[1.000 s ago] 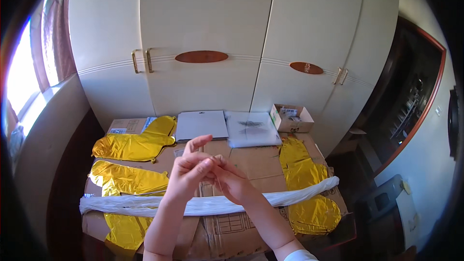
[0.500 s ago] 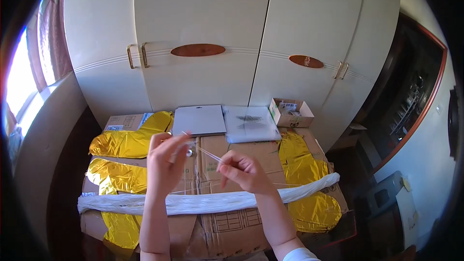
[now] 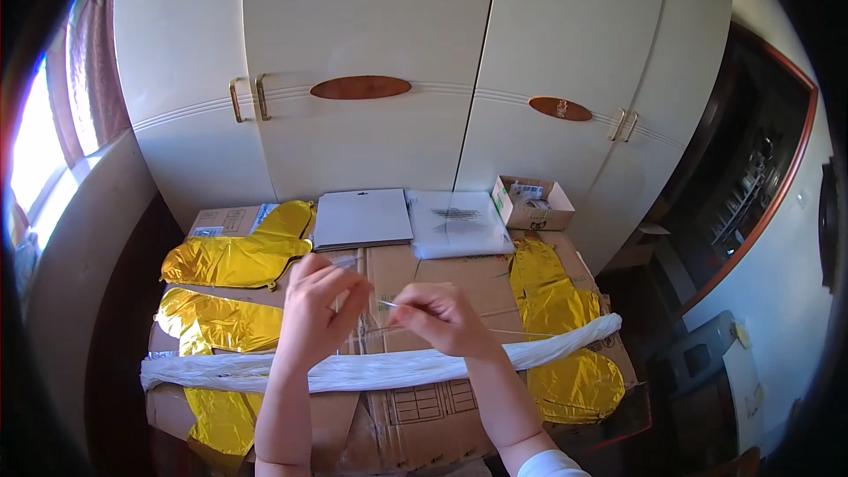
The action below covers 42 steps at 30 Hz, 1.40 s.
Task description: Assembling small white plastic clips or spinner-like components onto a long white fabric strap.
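While right hand (image 3: 440,318) pinches white thread (image 3: 388,304) between thumb and forefinger, left hand (image 3: 320,305) hovers just beside, fingers curled (grip there: cannot tell). White skein (image 3: 380,373) lies below, across gold foil balloons (image 3: 561,302) and cardboard (image 3: 477,269). Light pinch, gentle tension should best prevent tangling.

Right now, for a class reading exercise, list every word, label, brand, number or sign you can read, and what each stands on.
None reads clearly; all are too small or blurred:
Box at back left: small print.
Translucent packet: dark print.
Small open box: marks on its wall.
Cardboard on the table: dark grid, faint green print.
Wardrobe's right oval plaque: pale mark.
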Each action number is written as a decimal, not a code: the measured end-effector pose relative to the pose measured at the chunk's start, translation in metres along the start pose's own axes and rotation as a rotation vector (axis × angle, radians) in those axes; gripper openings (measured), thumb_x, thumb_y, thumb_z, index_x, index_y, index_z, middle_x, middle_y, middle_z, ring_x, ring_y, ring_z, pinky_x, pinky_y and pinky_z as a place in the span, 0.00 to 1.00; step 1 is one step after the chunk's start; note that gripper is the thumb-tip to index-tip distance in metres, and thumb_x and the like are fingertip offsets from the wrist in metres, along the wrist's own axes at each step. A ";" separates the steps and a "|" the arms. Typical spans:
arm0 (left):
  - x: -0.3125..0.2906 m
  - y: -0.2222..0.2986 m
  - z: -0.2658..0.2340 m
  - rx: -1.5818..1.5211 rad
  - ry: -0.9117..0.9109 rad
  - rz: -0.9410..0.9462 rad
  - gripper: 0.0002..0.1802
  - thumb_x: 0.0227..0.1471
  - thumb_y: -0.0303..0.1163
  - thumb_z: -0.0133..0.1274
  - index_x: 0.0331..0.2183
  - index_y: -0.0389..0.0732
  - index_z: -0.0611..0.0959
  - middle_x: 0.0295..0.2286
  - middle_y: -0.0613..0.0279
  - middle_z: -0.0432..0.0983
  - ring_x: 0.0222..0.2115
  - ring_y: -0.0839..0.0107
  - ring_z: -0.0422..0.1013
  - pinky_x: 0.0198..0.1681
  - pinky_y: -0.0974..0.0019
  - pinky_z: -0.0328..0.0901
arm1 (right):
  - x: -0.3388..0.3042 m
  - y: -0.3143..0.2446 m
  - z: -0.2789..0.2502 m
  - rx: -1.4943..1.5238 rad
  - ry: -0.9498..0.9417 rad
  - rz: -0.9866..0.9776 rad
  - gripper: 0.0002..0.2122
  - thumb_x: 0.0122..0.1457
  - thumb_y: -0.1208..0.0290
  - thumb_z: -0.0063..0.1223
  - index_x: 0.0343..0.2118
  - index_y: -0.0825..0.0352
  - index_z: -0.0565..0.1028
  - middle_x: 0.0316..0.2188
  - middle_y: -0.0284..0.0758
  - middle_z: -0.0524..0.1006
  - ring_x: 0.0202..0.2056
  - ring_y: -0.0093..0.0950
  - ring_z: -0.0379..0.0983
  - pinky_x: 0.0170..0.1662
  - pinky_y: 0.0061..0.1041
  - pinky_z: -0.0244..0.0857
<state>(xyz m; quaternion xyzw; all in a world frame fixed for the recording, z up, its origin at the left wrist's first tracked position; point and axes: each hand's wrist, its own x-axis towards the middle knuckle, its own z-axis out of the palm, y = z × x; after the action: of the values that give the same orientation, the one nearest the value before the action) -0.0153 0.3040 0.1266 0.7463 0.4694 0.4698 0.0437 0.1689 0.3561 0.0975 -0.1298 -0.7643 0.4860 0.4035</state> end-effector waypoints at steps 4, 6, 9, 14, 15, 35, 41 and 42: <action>-0.012 -0.009 0.001 -0.793 -0.226 -0.266 0.07 0.43 0.26 0.51 0.29 0.36 0.79 0.23 0.58 0.74 0.22 0.72 0.65 0.30 0.70 0.60 | 0.001 0.003 0.000 0.036 0.138 -0.002 0.05 0.55 0.72 0.47 0.28 0.68 0.73 0.18 0.31 0.70 0.20 0.15 0.63 0.23 0.18 0.57; -0.012 -0.006 0.008 -1.276 -0.072 -0.296 0.08 0.43 0.25 0.50 0.30 0.36 0.79 0.24 0.57 0.74 0.24 0.73 0.65 0.30 0.71 0.60 | 0.009 0.009 0.011 -0.131 0.178 0.013 0.06 0.55 0.72 0.47 0.27 0.69 0.72 0.18 0.31 0.70 0.20 0.15 0.62 0.23 0.18 0.57; -0.001 0.008 0.017 -0.621 0.173 -0.169 0.08 0.43 0.24 0.51 0.31 0.36 0.79 0.25 0.60 0.75 0.28 0.74 0.64 0.31 0.71 0.60 | 0.009 0.009 0.014 -0.167 0.124 -0.035 0.06 0.55 0.72 0.48 0.26 0.69 0.73 0.18 0.30 0.68 0.20 0.16 0.61 0.23 0.17 0.56; -0.005 0.003 -0.003 -0.332 -0.213 -0.110 0.06 0.42 0.22 0.48 0.27 0.34 0.78 0.20 0.66 0.74 0.26 0.74 0.64 0.31 0.70 0.60 | 0.001 -0.018 0.003 -0.182 0.158 -0.150 0.04 0.53 0.75 0.49 0.26 0.69 0.73 0.17 0.31 0.68 0.19 0.18 0.60 0.22 0.18 0.54; -0.013 -0.001 -0.005 -0.682 -0.251 -0.228 0.05 0.44 0.24 0.49 0.26 0.32 0.77 0.22 0.61 0.74 0.25 0.73 0.64 0.32 0.71 0.60 | 0.001 -0.023 0.004 -0.230 0.177 -0.189 0.03 0.53 0.75 0.50 0.26 0.69 0.73 0.17 0.31 0.67 0.18 0.19 0.60 0.21 0.19 0.54; -0.224 0.100 0.047 -1.281 -0.268 -0.874 0.09 0.47 0.30 0.50 0.28 0.33 0.78 0.28 0.55 0.75 0.26 0.67 0.68 0.33 0.63 0.62 | -0.179 -0.025 0.074 -0.690 0.230 -0.212 0.04 0.43 0.73 0.51 0.18 0.64 0.68 0.16 0.34 0.67 0.19 0.34 0.66 0.23 0.31 0.60; -0.237 0.129 0.070 -0.716 0.019 -0.593 0.24 0.46 0.29 0.48 0.47 0.34 0.69 0.42 0.56 0.69 0.41 0.68 0.61 0.44 0.66 0.56 | -0.225 -0.024 0.104 -0.658 0.229 -0.113 0.04 0.43 0.73 0.51 0.19 0.65 0.68 0.17 0.35 0.68 0.21 0.35 0.67 0.24 0.32 0.61; -0.238 0.129 0.070 -0.341 -0.081 -0.501 0.24 0.45 0.29 0.48 0.46 0.33 0.69 0.42 0.54 0.70 0.41 0.66 0.61 0.46 0.64 0.55 | -0.228 -0.028 0.107 -0.675 0.206 -0.130 0.04 0.42 0.74 0.51 0.19 0.66 0.68 0.17 0.35 0.68 0.21 0.34 0.67 0.24 0.31 0.61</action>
<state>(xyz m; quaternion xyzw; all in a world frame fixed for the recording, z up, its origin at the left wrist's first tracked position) 0.0934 0.0827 -0.0041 0.6075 0.5510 0.4863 0.3014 0.2412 0.1396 -0.0126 -0.2552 -0.8437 0.1636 0.4431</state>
